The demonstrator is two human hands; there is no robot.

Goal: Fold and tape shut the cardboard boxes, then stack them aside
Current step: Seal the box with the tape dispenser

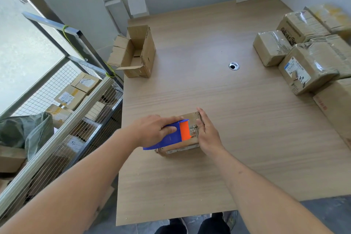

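While on box (180, 138), tape dispenser (171, 135) in left hand (153, 129).

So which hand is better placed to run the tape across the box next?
Left. The left hand already grips the dispenser on top of the box; the right hand only steadies the box's side.
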